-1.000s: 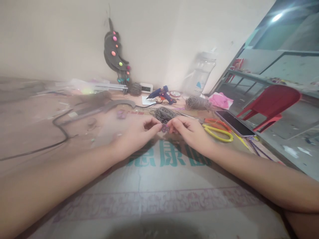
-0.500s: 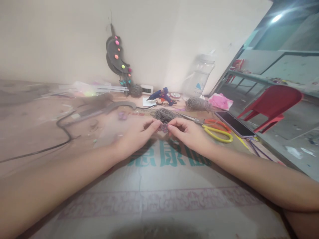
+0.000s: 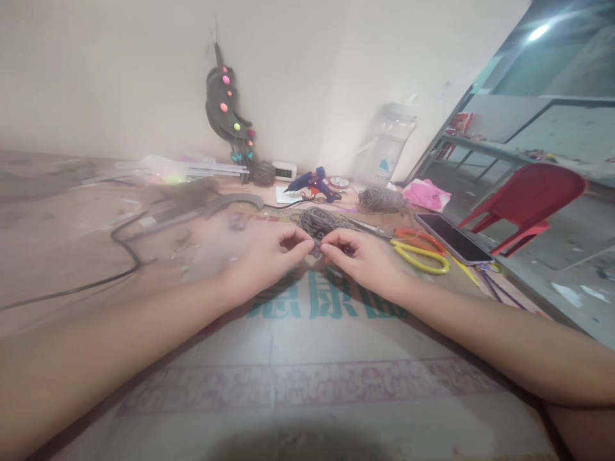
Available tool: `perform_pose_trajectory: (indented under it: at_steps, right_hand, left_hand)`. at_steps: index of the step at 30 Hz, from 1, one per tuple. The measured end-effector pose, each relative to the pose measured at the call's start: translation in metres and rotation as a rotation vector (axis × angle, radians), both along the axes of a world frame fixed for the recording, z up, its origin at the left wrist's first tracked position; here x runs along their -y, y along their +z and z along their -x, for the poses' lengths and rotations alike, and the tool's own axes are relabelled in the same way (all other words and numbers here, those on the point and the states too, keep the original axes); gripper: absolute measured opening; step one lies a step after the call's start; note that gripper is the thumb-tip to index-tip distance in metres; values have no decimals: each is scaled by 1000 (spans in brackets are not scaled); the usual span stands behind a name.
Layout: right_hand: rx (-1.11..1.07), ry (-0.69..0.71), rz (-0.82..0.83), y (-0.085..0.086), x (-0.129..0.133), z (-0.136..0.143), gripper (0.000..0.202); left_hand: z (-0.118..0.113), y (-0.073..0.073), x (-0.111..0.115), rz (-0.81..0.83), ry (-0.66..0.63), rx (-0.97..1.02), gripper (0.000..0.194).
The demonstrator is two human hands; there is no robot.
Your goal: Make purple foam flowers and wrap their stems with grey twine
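Note:
Between my fingertips is a small purplish piece [image 3: 316, 248], too blurred to name more exactly. My left hand [image 3: 276, 255] pinches it from the left, thumb against forefinger. From the other side my right hand [image 3: 358, 255] pinches it too, the two hands almost touching. Just behind them lies a tangled bundle of grey yarn [image 3: 319, 221]. Scissors with orange and yellow handles [image 3: 423, 256] rest to the right of my right hand. A few small purple pieces [image 3: 237, 221] sit beyond my left hand.
A blue glue gun [image 3: 314, 184] stands near the wall, beside a clear bottle [image 3: 388, 144] and a grey yarn ball [image 3: 382, 200]. At right lies a phone [image 3: 454, 238]. A black cable [image 3: 127, 246] curves across the left. A dark crescent ornament [image 3: 223, 109] hangs on the wall.
My fingers have closed in around the small purplish piece, and less of it shows. The left fingertips have shifted slightly right. The view has moved a little; other things stay put.

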State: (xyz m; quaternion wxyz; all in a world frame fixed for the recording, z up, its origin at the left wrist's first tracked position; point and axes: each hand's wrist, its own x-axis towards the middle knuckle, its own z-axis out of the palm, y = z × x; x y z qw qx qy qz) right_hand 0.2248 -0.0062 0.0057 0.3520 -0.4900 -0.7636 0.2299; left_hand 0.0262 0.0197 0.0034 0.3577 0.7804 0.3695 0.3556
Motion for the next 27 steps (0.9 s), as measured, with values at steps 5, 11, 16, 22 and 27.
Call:
perform_pose_trajectory:
  at_steps: [5, 11, 16, 22, 27]
  right_hand:
    - [-20, -23, 8, 0, 1, 0, 12]
    - [-14, -38, 15, 0, 1, 0, 13]
    - [0, -9, -27, 0, 2, 1, 11]
    - [15, 24, -20, 2, 3, 0, 25]
    - [-144, 54, 147, -4, -3, -1, 16]
  left_hand:
    - [1, -2, -2, -44, -13, 0, 34]
    - [-3, -2, 0, 67, 9, 38, 21]
    - [-2, -2, 0, 36, 27, -3, 21]
    - [0, 2, 1, -10, 32, 10, 23]
    - [1, -1, -1, -19, 29, 23, 25]
